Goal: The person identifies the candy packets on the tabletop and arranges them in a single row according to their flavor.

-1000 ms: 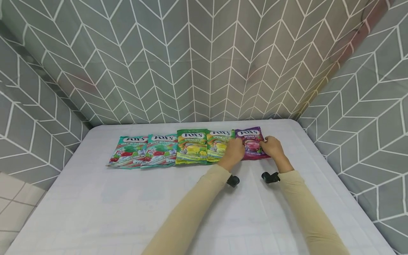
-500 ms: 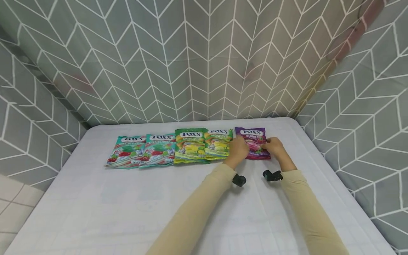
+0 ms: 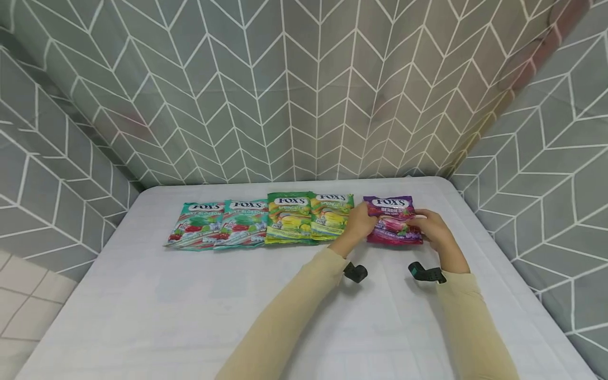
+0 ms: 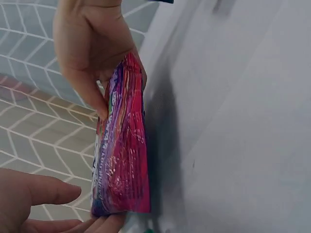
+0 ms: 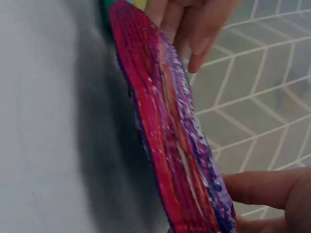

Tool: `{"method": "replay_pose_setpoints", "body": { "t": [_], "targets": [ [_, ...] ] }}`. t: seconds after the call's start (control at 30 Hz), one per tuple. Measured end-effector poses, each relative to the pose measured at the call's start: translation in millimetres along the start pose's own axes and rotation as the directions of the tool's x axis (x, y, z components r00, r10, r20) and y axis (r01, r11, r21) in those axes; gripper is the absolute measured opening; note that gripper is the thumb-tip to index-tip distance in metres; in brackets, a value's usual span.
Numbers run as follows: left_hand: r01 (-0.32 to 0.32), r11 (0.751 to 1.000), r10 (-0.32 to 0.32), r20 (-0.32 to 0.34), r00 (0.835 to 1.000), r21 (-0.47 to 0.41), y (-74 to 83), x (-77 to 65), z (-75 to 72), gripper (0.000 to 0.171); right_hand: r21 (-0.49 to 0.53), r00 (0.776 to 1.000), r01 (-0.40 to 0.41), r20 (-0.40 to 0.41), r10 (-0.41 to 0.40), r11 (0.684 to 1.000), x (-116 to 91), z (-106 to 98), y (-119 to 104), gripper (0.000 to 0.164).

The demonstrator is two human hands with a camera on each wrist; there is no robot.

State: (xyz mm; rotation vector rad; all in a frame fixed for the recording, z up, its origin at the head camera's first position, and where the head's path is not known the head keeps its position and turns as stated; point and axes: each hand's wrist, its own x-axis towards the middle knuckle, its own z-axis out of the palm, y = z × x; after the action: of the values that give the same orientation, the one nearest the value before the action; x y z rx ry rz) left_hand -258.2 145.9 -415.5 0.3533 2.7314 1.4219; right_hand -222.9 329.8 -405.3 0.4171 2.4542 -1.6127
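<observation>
A purple bag of Fox's Berries candy point(image 3: 393, 220) lies face up at the right end of a row of candy bags, between my two hands. My right hand point(image 3: 436, 232) pinches its right side, thumb on the printed face and fingers beneath. At the opposite side is my left hand point(image 3: 359, 224); in the left wrist view its thumb point(image 4: 58, 190) stands off the face while the fingers touch under the edge. A shadow runs below the bag's bottom seam point(image 5: 150, 116) in the right wrist view. Just left of it are two yellow-green Springtea bags point(image 3: 288, 219).
Two teal Mint Blossom bags point(image 3: 243, 224) overlap at the row's left end. The white cloth-covered table point(image 3: 190, 311) reaches back to a grey patterned curtain point(image 3: 285, 95), with similar curtains at both sides. Black wrist cameras point(image 3: 355, 272) hang under the sleeves.
The Berries bag has straightened, shifted right and a little toward me, leaving a small gap beside the Springtea bags. My right hand moved along with it. The other bags stayed in place.
</observation>
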Motion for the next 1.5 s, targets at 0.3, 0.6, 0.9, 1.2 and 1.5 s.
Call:
{"method": "replay_pose_setpoints", "body": {
  "t": [0.3,0.6,0.9,1.2,1.5],
  "targets": [
    [0.019,0.989,-0.022,-0.017,1.000,-0.145,-10.3,-17.6,-40.3,0.056,0.040,0.992,0.078,0.095,-0.081,0.996,-23,11,-23,0.076],
    [0.067,0.941,-0.076,-0.014,0.997,-0.332,-41.7,-44.1,-90.8,0.066,0.033,0.957,0.207,0.198,-0.210,0.978,-35,41,-51,0.075],
    [0.052,0.857,-0.084,-0.039,0.996,-0.513,-50.4,-76.0,-133.9,0.060,0.071,0.916,0.285,0.273,-0.293,0.956,-46,60,-70,0.066],
    [-0.001,0.885,-0.046,-0.091,0.995,-0.465,-47.8,-85.1,-152.2,0.057,0.160,0.902,0.304,0.271,-0.338,0.939,-57,70,-75,0.060],
    [-0.048,0.891,-0.008,-0.122,0.992,-0.452,-49.1,-90.3,-153.7,0.056,0.123,0.896,0.332,0.268,-0.353,0.935,-62,73,-74,0.057]
  ]
}}
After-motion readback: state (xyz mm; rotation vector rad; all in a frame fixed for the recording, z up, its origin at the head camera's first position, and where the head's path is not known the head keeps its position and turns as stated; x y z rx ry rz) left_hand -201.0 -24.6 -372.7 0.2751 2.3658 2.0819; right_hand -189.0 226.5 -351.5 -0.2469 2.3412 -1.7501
